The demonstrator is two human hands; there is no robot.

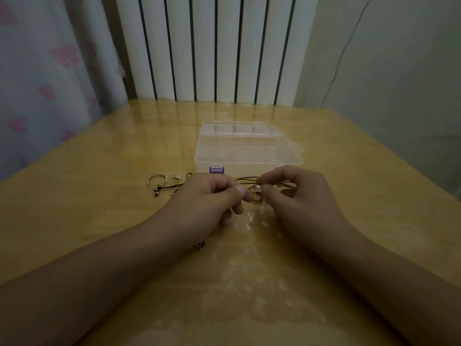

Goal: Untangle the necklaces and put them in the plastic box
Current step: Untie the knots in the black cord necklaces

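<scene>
Dark-corded necklaces (245, 181) lie tangled on the wooden table (99, 201), just in front of a clear plastic box (247, 148) with a purple latch (216, 170). My left hand (209, 198) and my right hand (296, 196) meet over the tangle. Both pinch the cords around a pale amber pendant (257, 193) held between their fingertips. One cord end with a small dark charm (157, 192) trails off to the left. The box lid looks closed.
A silver ring-shaped bangle (156, 180) and a small silver piece (176, 177) lie left of the box. Another small trinket (200, 245) sits under my left wrist. A white radiator stands behind the table, a curtain to the left.
</scene>
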